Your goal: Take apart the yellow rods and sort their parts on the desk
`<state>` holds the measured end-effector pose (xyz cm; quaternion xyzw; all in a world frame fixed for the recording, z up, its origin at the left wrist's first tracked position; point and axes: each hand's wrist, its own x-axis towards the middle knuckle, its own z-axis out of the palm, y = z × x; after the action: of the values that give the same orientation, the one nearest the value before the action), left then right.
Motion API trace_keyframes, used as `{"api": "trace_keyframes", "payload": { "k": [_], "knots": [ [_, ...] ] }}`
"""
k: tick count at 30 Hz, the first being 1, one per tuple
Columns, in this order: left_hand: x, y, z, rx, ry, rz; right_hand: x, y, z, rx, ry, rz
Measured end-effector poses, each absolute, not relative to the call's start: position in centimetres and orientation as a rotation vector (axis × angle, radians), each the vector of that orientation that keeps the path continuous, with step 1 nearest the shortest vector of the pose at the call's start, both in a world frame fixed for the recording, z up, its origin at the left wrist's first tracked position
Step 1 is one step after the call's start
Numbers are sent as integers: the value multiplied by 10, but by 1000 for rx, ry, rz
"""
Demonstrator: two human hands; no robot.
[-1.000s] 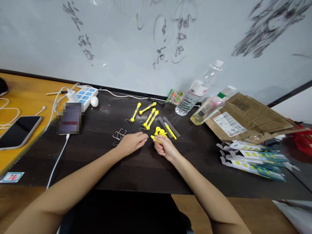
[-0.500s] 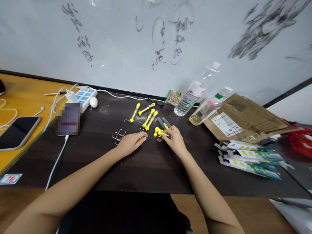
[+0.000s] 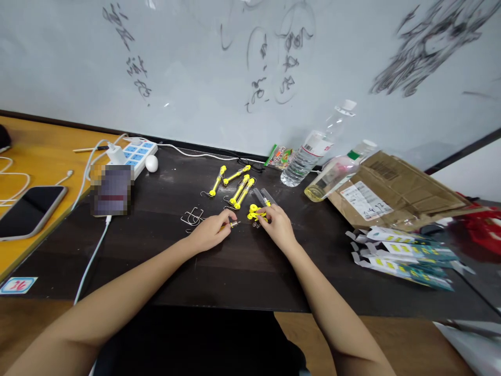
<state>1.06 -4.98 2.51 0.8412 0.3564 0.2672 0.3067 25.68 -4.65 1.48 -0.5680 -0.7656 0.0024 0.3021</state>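
My left hand [image 3: 212, 232] is closed in a pinch around a small yellow piece with a thin metal rod [image 3: 235, 223] poking out past the fingertips. Across a short gap, my right hand [image 3: 278, 226] has its fingertips closed on a yellow plastic part [image 3: 263, 212] at the edge of a small pile of yellow caps [image 3: 253, 209]. Two clear plastic tubes [image 3: 268, 197] lie just behind that hand, and tiny coiled springs [image 3: 255, 225] beside it. Several yellow, hooked spring scales [image 3: 245, 193] lie beyond both hands. Bent metal hooks [image 3: 192, 215] rest left of my left hand.
To the right stand a water bottle [image 3: 305, 159] and a bottle with yellow liquid [image 3: 332, 177], near a brown parcel [image 3: 403, 183] and opened flat boxes [image 3: 403, 256]. At left are a power strip [image 3: 140, 156], cables and two phones [image 3: 31, 211]. A whiteboard [image 3: 188, 78] rises behind.
The metal rod now sticks out further from my left fingertips. My right fingers have shifted slightly at the yellow pile, and the view has moved a little.
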Motion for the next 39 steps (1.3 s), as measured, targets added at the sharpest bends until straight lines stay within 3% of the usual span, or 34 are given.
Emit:
{"api": "trace_keyframes", "payload": {
  "k": [7, 15, 29, 39],
  "knots": [
    [11, -50, 22, 2243, 961, 701, 254, -55, 28, -1425, -1906, 105],
    [12, -52, 23, 2204, 917, 695, 224, -75, 35, -1132, -2060, 629],
    [13, -51, 25, 2195, 872, 683, 218, -73, 24, -1110, -1874, 920],
    [13, -49, 18, 2061, 817, 771, 228, -64, 29, -1039, -1269, 1106]
  ]
}}
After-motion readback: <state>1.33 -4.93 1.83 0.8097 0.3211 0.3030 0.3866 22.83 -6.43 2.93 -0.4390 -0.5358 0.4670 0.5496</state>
